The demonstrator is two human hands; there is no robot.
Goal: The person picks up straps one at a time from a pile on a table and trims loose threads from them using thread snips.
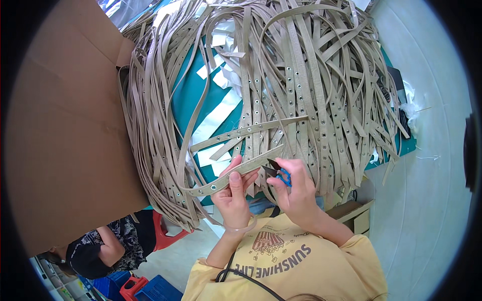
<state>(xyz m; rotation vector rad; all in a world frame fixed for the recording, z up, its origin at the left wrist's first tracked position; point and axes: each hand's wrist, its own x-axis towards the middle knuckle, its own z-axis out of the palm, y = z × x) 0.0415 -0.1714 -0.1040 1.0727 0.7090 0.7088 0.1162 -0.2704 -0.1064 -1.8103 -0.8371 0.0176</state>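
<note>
Beige strap (236, 176) pinched in left hand (232, 193), blue-handled scissors (280, 175) in right hand (296, 190)

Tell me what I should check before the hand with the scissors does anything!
1. Left hand pinches the tan strap firmly: ok.
2. Right hand grips the blue-handled scissors: ok.
3. Scissor blades lined up on the strap's end: cannot tell.
4. Left fingertips away from the blades: cannot tell, they are very close.
5. Other person at lower left is far from the scissors: ok.
6. Held strap free of the strap pile: cannot tell.
</note>
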